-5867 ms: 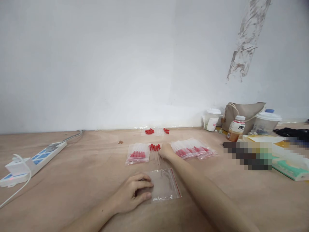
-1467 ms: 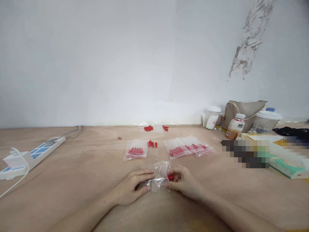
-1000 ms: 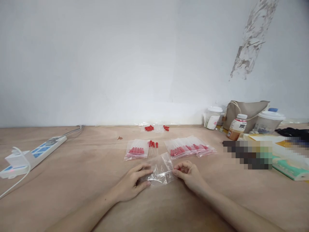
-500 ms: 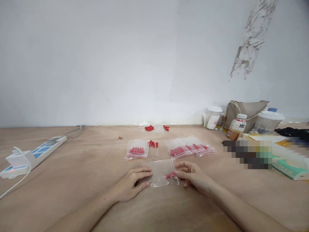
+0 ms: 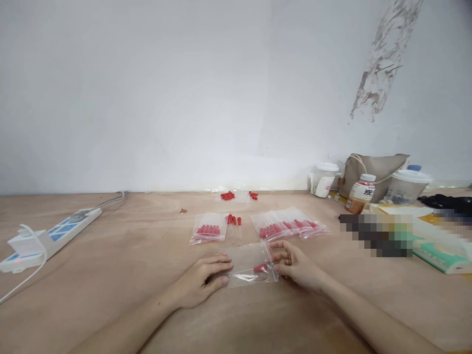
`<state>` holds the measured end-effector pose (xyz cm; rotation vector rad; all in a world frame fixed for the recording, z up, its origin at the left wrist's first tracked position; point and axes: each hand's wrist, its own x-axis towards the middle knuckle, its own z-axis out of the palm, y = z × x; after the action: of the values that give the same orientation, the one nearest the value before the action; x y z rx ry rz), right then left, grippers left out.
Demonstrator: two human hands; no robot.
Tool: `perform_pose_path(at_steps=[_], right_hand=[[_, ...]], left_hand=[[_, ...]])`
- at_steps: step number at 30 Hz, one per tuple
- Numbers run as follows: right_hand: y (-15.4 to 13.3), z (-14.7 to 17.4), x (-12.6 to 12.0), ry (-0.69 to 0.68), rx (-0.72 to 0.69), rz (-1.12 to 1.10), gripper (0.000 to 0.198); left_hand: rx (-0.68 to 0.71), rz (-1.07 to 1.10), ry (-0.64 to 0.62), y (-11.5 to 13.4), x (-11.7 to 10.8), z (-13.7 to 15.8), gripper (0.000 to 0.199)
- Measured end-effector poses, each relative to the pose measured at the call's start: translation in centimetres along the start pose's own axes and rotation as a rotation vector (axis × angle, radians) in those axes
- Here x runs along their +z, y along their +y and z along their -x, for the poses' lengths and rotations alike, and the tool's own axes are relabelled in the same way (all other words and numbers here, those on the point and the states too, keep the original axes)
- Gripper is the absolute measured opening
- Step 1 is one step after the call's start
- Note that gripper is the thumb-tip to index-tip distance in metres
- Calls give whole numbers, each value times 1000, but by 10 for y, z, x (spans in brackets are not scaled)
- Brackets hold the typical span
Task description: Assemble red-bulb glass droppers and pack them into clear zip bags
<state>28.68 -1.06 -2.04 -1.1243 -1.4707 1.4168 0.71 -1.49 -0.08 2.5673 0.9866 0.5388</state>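
Observation:
A clear zip bag (image 5: 241,256) lies on the wooden table in front of me, with one red-bulbed glass dropper (image 5: 260,268) inside, its bulb toward the zip end. My left hand (image 5: 206,276) rests on the table and holds the bag's closed left end, thumb and fingers apart along the edge. At the zip end on the right, my right hand (image 5: 293,265) has its curled fingers and thumb on the bag's edge. Just beyond the bag lie several loose droppers (image 5: 233,228). Filled bags lie to their left (image 5: 208,228) and right (image 5: 289,223).
Red bulbs (image 5: 227,195) and glass tubes (image 5: 242,196) lie near the wall. A power strip (image 5: 55,237) is on the left. A bottle (image 5: 360,194), lidded cups (image 5: 325,181), a grey bag (image 5: 376,169) and a green-white package (image 5: 438,253) stand or lie on the right.
My right thumb has shifted slightly right, off the dropper's bulb end to the zip edge. The dropper's bulb shows more fully inside the bag. My left hand has stayed put.

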Motion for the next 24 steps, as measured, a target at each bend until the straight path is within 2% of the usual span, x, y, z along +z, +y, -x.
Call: perform_pose_path(at_steps=[3, 5, 8, 12, 14, 16, 18, 24], right_hand=[[0, 1, 0, -84, 13, 29, 50], [-1, 1, -2, -87, 20, 96, 46], [-3, -2, -7, 25, -35, 268, 37], [-9, -17, -15, 241, -216, 463, 21], [-15, -31, -13, 282, -277, 526, 16], [-24, -49, -6, 277, -262, 609, 13], [-32, -70, 5, 278, -177, 752, 11], [-39, -136, 46, 373, -69, 858, 18]], left_hand=[[10, 19, -4, 0, -1, 1, 33], [16, 28, 1, 0, -1, 1, 34], [12, 28, 11, -1, 0, 1, 34], [9, 5, -8, -1, 0, 0, 35], [6, -2, -15, 0, -2, 0, 34], [9, -1, -18, 0, -3, 1, 33], [11, -4, -15, -1, -2, 1, 34], [-26, -55, -28, -5, 1, 4, 38]])
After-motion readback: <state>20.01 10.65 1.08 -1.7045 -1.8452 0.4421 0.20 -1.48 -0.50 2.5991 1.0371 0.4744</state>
